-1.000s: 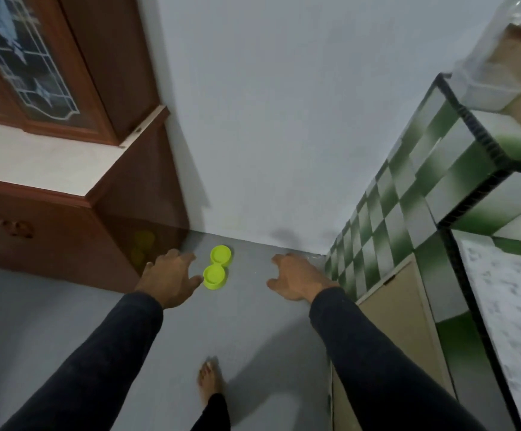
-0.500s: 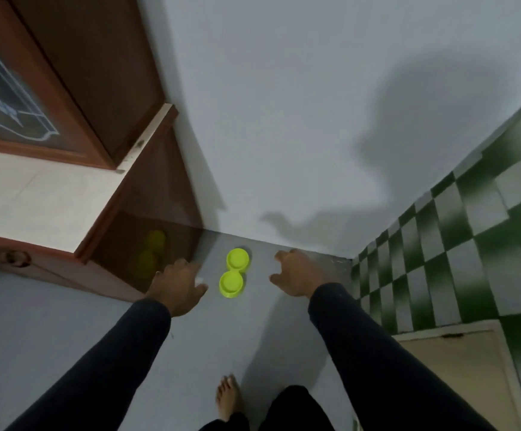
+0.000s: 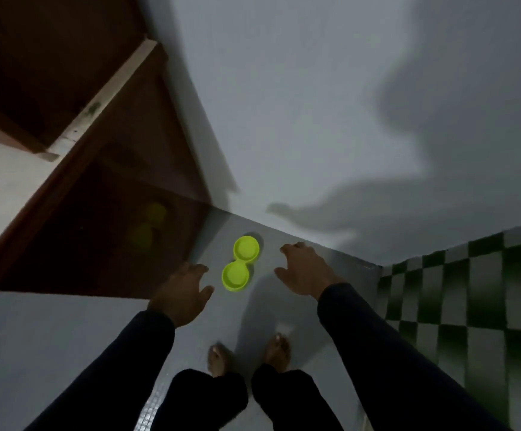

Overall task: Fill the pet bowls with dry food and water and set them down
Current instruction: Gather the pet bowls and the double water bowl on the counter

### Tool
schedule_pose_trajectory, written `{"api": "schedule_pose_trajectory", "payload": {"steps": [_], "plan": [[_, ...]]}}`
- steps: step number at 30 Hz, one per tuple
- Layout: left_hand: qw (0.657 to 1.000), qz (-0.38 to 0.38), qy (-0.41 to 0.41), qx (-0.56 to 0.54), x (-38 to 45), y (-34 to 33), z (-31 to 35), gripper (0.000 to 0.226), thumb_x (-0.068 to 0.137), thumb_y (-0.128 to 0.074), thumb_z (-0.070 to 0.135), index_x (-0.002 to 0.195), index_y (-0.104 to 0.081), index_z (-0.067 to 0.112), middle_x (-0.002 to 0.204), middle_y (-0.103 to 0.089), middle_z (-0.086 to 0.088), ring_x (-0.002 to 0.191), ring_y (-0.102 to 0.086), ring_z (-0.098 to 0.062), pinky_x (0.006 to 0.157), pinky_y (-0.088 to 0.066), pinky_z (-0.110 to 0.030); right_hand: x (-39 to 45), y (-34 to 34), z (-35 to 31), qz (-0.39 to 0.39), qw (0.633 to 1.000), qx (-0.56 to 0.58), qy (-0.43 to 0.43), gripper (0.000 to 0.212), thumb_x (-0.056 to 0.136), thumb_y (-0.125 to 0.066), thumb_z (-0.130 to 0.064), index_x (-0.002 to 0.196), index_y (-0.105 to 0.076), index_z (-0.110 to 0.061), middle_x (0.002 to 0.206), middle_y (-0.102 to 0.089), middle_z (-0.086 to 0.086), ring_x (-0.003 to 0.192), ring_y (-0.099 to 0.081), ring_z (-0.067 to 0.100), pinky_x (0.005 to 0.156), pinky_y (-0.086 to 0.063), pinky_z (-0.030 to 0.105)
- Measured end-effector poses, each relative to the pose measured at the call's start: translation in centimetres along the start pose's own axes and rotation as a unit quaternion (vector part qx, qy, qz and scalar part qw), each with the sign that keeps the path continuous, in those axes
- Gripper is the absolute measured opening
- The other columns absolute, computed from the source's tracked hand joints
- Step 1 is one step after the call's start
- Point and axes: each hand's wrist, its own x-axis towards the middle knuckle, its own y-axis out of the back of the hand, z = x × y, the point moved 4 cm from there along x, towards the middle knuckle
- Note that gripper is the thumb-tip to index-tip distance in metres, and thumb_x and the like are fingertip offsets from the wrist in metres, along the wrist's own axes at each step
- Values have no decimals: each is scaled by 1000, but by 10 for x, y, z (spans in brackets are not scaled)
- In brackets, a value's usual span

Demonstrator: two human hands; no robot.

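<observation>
Low in the frame, two bare feet (image 3: 246,356) stand on the grey floor (image 3: 50,353), and above them the left hand (image 3: 182,293) and right hand (image 3: 306,270) reach out, fingers loosely spread, holding nothing. Between them at frame centre sits the lime-green double pet bowl (image 3: 240,263), both wells looking empty, so filling and setting down all seem ahead.

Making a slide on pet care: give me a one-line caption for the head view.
Both open hands, left hand and right hand, reach toward a lime-green plastic double pet bowl on the grey floor.
</observation>
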Motion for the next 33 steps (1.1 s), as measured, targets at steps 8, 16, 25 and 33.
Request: {"api": "schedule_pose_trajectory", "payload": {"steps": [8,16,25,33], "plan": [[999,-13,35,-20,106,-91,-49,58,103,-56,42,153,-42,18,155,-44,-10,140,-45,-31,114,-38,-39,128,-86,43,-25,1000,18,1,61,97,-58,-46,144,-43,-10,138,-48,21,125,-49,41,103,-45,48],[998,-14,48,-28,208,-204,-97,60,101,-58,42,154,-40,18,152,-44,-12,137,-46,-32,112,-40,-44,245,-192,85,-43,998,49,-7,64,97,-60,-44,146,-40,-7,137,-49,24,126,-49,40,103,-44,43],[992,-5,93,-86,302,-328,-153,66,101,-61,37,157,-37,12,151,-43,-16,137,-44,-35,111,-38,-43,371,-294,120,-27,996,81,4,65,97,-63,-39,143,-41,0,135,-54,27,125,-49,41,96,-39,39],[983,14,99,-152,360,-403,-186,65,102,-60,36,156,-38,8,153,-45,-20,142,-42,-35,114,-33,-38,450,-361,145,-6,992,120,-26,71,95,-66,-36,146,-35,2,141,-49,29,127,-49,43,97,-38,40]]}}
